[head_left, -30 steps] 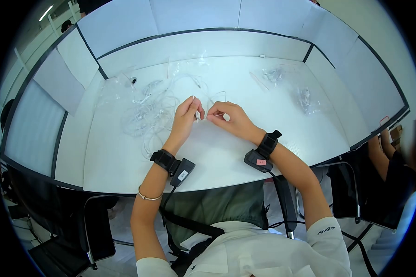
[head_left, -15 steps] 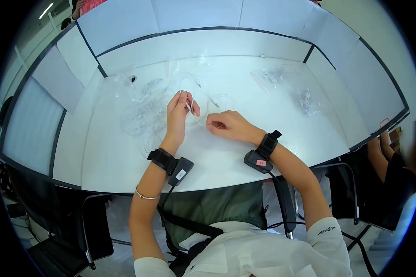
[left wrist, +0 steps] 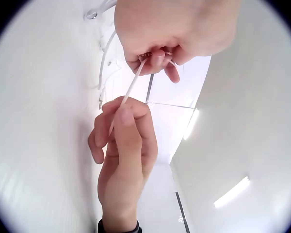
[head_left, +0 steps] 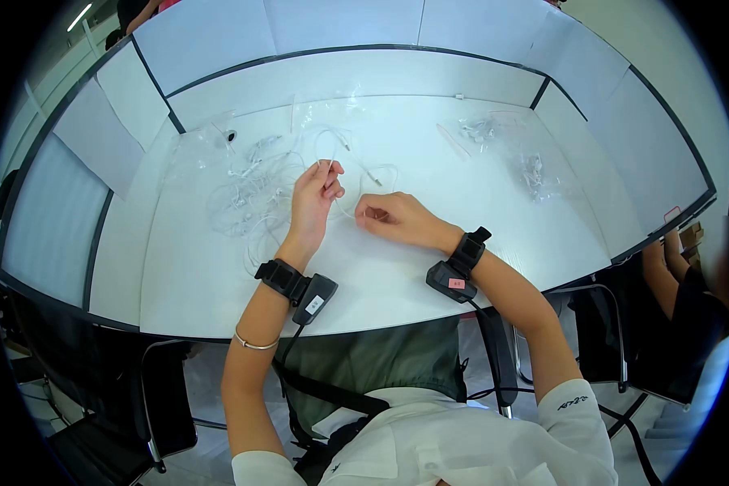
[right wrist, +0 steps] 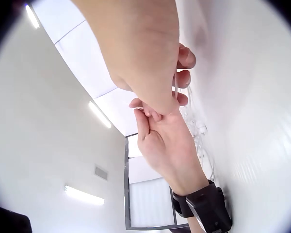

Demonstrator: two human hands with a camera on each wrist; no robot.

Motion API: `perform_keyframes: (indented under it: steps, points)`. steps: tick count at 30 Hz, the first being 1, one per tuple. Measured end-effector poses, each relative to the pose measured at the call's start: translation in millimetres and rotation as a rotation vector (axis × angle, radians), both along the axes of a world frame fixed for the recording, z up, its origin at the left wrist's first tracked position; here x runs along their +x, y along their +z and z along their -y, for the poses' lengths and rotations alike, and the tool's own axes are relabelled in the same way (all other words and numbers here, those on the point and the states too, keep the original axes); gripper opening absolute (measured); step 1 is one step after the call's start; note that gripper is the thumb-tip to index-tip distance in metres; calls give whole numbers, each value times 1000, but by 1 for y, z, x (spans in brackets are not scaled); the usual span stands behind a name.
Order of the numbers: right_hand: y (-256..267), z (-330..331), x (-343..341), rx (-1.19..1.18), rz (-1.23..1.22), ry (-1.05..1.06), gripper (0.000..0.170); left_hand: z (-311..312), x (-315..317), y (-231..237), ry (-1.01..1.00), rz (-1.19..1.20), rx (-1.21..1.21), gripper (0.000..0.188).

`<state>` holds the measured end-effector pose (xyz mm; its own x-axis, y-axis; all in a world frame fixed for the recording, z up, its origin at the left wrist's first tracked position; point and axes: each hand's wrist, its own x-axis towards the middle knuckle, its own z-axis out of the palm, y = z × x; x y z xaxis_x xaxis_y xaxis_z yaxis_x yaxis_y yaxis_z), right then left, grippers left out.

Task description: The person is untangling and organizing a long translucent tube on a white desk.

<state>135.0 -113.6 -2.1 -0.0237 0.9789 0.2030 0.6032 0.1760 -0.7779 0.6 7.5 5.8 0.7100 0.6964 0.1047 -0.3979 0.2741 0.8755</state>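
A thin white cable [left wrist: 134,82] runs between both hands, close over the white table [head_left: 454,279]. My left hand [head_left: 312,202] holds one stretch of it, thumb and fingers curled, the grip partly hidden in the left wrist view. To its right, my right hand [head_left: 405,219] pinches the cable between thumb and fingers, as the left wrist view shows. Just beyond the hands, a cable end with a metal plug [head_left: 373,177] lies on the table. A second plug end [head_left: 346,146] lies farther back.
Tangled white cables and clear bags [head_left: 247,202] cover the table's left side. Two clear bags with contents, one nearer [head_left: 535,174] and one farther [head_left: 479,130], lie at the right. A small black round thing [head_left: 232,135] sits back left. Panels [head_left: 340,73] enclose the table.
My left hand has moved a little left, away from the right hand, and the plug seen in it earlier no longer shows. My right hand has shifted slightly left and nearer to me.
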Motion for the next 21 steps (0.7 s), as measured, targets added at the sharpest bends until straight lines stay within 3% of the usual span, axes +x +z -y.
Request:
perform_keyframes:
  steps: [6, 10, 21]
  points:
    - [-1, -4, 2, 161, -66, -106, 10, -8, 0, -13, -48, -79, 69, 22]
    - [-3, -5, 1, 341, 32, -171, 11, -4, 0, -13, -122, -188, 48, 25]
    - [-2, -5, 2, 318, 64, -221, 9, 1, 2, -16, -331, -428, 220, 26]
